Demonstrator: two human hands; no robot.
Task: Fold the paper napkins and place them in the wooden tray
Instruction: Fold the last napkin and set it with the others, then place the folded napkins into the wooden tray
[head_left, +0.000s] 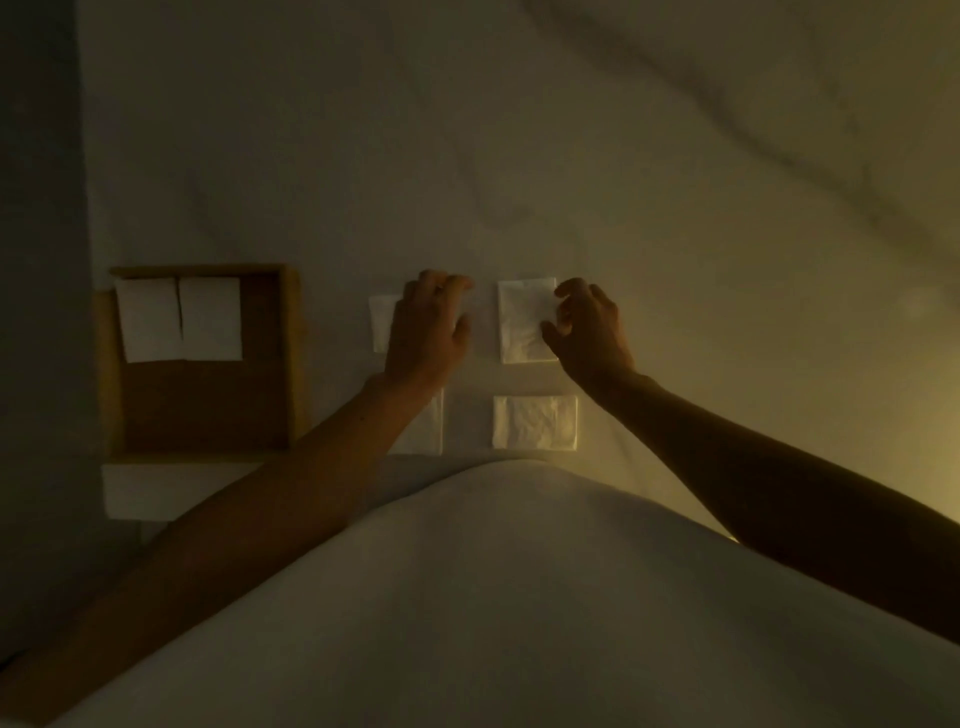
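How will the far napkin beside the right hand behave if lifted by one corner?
Probably floppy: the far right napkin looks like thin, crinkled paper, so it would likely droop. It lies flat as a small folded square, so its layers may fan open. It seems very light and might drag across the white cover when pushed.

Dim home interior, likely a bedroom, wrinkled white sheet (571, 156) as surface, warm sidelight

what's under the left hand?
A white napkin: only its left strip shows past the left hand. The hand covers the rest, so how it is folded can't be judged.
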